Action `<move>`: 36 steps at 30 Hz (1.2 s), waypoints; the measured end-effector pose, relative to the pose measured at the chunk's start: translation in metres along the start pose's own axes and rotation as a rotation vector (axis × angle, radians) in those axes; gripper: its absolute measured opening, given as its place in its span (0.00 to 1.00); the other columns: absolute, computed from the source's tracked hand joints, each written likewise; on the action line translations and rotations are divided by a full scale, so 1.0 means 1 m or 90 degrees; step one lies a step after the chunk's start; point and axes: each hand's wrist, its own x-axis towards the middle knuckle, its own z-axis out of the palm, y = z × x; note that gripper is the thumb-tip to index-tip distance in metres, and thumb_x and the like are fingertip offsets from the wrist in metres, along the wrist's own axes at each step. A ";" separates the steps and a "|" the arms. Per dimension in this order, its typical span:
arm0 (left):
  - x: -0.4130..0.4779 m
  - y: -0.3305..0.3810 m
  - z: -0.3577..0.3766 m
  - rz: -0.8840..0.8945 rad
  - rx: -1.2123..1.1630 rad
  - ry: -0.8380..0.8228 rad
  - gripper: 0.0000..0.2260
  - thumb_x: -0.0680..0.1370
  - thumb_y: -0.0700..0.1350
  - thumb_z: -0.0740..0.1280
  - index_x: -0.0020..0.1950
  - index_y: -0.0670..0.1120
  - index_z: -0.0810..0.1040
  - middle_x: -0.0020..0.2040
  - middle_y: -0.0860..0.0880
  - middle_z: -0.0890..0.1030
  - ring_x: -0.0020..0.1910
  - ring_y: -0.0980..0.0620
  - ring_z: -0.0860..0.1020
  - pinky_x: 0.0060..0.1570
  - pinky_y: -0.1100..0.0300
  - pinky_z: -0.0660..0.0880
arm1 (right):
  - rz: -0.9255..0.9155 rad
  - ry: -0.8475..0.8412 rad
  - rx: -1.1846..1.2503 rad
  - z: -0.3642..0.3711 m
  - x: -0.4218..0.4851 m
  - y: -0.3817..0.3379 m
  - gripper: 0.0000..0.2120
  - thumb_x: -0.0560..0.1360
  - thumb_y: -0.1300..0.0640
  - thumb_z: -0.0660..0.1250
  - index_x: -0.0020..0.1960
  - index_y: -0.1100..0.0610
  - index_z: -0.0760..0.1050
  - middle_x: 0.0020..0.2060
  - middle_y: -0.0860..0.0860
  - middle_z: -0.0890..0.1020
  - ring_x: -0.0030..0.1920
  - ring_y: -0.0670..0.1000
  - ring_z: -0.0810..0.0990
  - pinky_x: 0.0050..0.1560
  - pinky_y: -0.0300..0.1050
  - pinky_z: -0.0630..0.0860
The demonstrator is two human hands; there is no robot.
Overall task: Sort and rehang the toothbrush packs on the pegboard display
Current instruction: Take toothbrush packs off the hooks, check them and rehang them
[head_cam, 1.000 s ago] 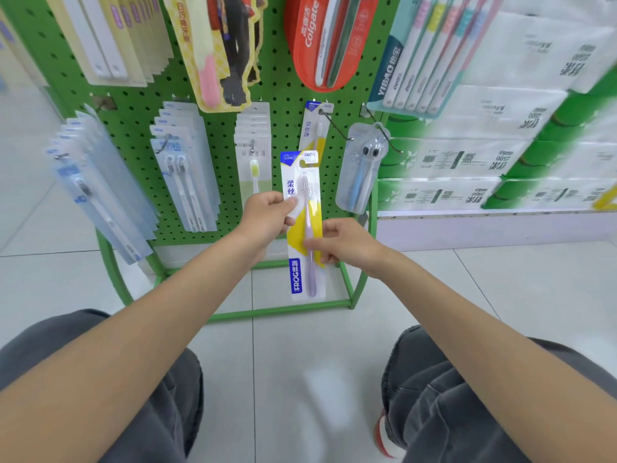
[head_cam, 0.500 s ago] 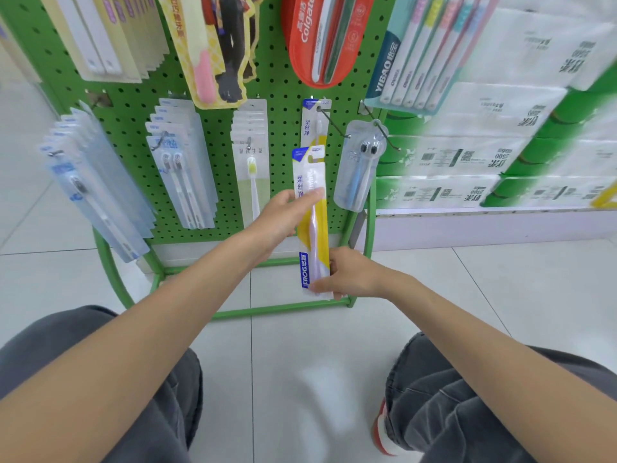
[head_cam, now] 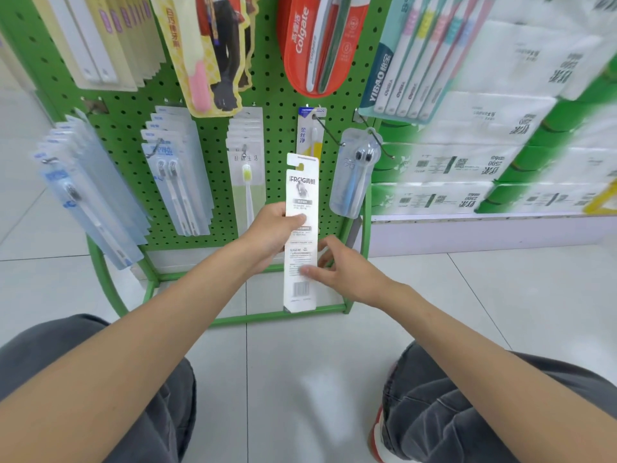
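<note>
- Toothbrush pack (head_cam: 300, 252): a long white card held upright in the middle of the frame, in front of the lower part of the green pegboard (head_cam: 277, 105). Its printed back faces us, so the brush inside is hidden. The small print is too tiny to read.
- The left hand (head_cam: 272, 237) grips the pack's left edge near the middle. Its thumb lies across the card and its fingers curl behind, out of sight.
- The right hand (head_cam: 350, 272) pinches the pack lower down. Its thumb is flat on the card above the bar code, and its fingers curl round the right edge with their tips hidden.
- The top of the pack sits just below a yellow and blue pack (head_cam: 310, 135) that hangs on a hook.
- To the right of that hangs a clear pack (head_cam: 354, 175) with a blue brush.
- At the top of the frame, a red Colgate pack (head_cam: 317, 45) and a many-brush pack (head_cam: 410, 61) are cut off by the edge.
- At the left of the frame, rows of see-through packs (head_cam: 86, 202) hang tilted and look blurry.
- At the right of the frame, white and green paper packs (head_cam: 467, 162) are stacked, and they are very blurry.
- The floor (head_cam: 300, 379) is pale shiny tile, and the green stand frame (head_cam: 267, 317) rests on it.
- Knees in grey trousers (head_cam: 467, 412) fill the bottom corners, with a bit of a red and white shoe (head_cam: 377, 436) showing.
</note>
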 end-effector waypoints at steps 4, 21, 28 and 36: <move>0.000 0.000 0.001 -0.019 -0.048 -0.023 0.11 0.83 0.37 0.59 0.62 0.43 0.76 0.55 0.43 0.83 0.55 0.43 0.82 0.59 0.43 0.77 | 0.001 0.052 0.073 -0.007 0.006 -0.001 0.23 0.75 0.41 0.68 0.63 0.51 0.67 0.47 0.48 0.81 0.43 0.50 0.82 0.52 0.55 0.79; -0.004 -0.005 0.008 0.072 0.142 -0.084 0.09 0.82 0.39 0.63 0.58 0.45 0.81 0.51 0.48 0.84 0.49 0.50 0.81 0.53 0.56 0.77 | 0.043 0.264 0.485 -0.032 0.009 -0.024 0.11 0.79 0.45 0.65 0.51 0.52 0.72 0.46 0.50 0.79 0.33 0.47 0.75 0.32 0.40 0.69; -0.004 -0.007 0.006 0.065 0.123 -0.111 0.09 0.82 0.38 0.63 0.57 0.48 0.81 0.47 0.52 0.83 0.44 0.55 0.80 0.43 0.66 0.76 | 0.046 0.138 0.619 -0.038 0.004 -0.026 0.08 0.79 0.55 0.67 0.51 0.60 0.78 0.40 0.53 0.82 0.32 0.48 0.76 0.28 0.33 0.72; -0.002 -0.008 0.004 0.026 0.086 -0.167 0.10 0.83 0.39 0.61 0.62 0.43 0.78 0.54 0.46 0.83 0.51 0.50 0.81 0.52 0.53 0.77 | -0.022 0.198 0.531 -0.038 0.006 -0.021 0.03 0.76 0.66 0.69 0.49 0.62 0.79 0.31 0.50 0.81 0.26 0.45 0.75 0.29 0.35 0.73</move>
